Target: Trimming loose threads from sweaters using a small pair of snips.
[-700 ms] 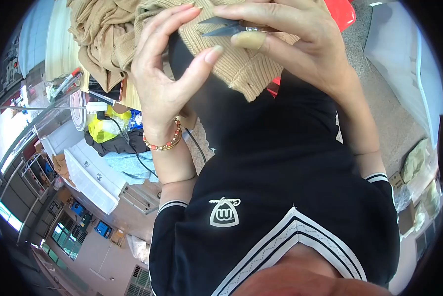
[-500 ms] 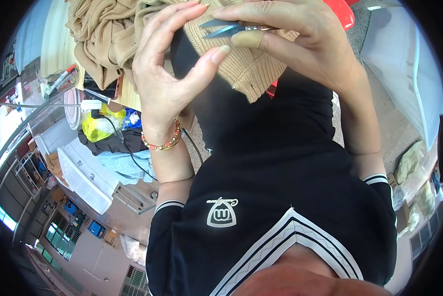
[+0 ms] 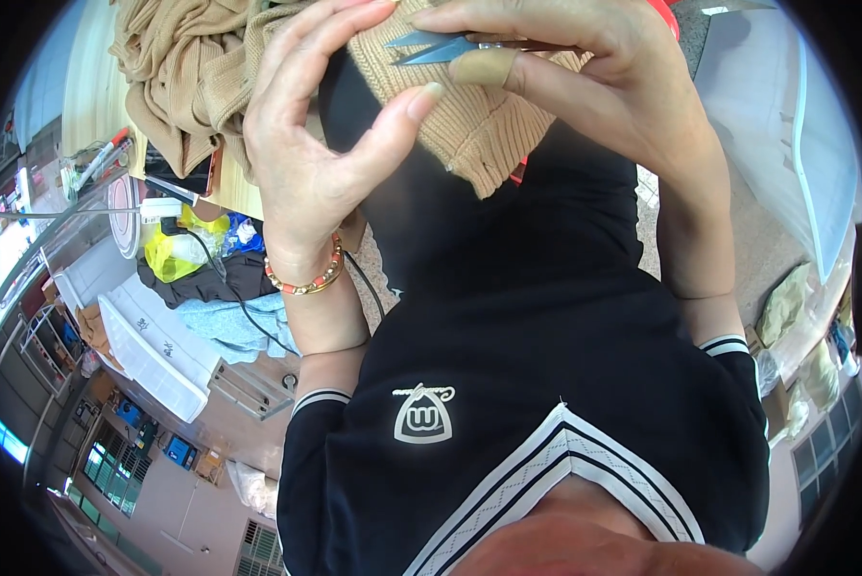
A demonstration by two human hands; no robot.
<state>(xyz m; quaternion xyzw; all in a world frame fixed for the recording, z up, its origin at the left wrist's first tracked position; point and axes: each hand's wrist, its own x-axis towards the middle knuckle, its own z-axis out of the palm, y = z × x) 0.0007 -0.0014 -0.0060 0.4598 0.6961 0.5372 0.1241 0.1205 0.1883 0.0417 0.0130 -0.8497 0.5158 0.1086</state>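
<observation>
A tan ribbed knit piece point(image 3: 484, 134) hangs over my lap, its lower corner pointing toward me. My left hand point(image 3: 321, 154) has hold of it at its left side, with the thumb lying on the ribbing and the fingertips at the top edge; a beaded bracelet circles the wrist. In my right hand point(image 3: 594, 86) is a pair of thread snips point(image 3: 441, 48), pinched between fingers and thumb. Their two bluish blades are parted and point left across the knit. A tan covering wraps the right thumb. Part of the snips' handle is hidden by my fingers.
More tan knitwear point(image 3: 181, 77) is heaped on the pale wooden table point(image 3: 90, 86) at upper left. Below it are a yellow plastic bag point(image 3: 177, 254), a black cable point(image 3: 225, 264) and a light blue cloth point(image 3: 234, 322). A translucent sheet point(image 3: 748, 125) stands at the right.
The view has shifted slightly, moving most things a little left. Both hands keep nearly the same pose on the knit and the snips, whose blades remain parted.
</observation>
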